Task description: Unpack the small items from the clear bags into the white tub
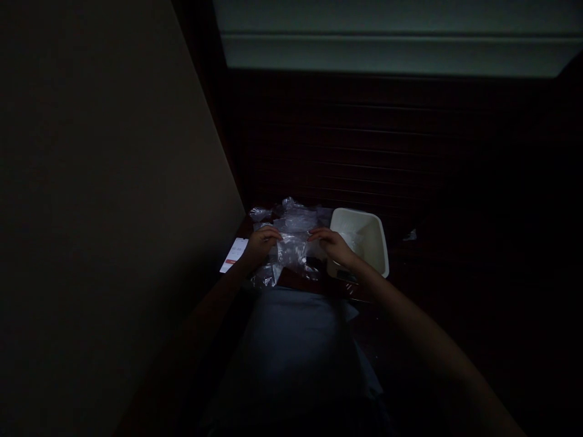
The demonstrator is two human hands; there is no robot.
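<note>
A clear plastic bag is stretched between my two hands, low over a dark surface. My left hand pinches its upper left corner between thumb and fingers. At the upper right corner, my right hand is closed on the same bag. More clear plastic bags lie in a loose heap just beyond my hands, and another crumpled piece lies nearer to me on the left. The scene is very dark, so fine details of the bag are hard to make out.
A white plastic bin stands right of my hands with some clear plastic inside. A lit phone lies on the left near the wall. A small plastic scrap lies right of the bin. Greyish cloth or sheeting covers the area before me.
</note>
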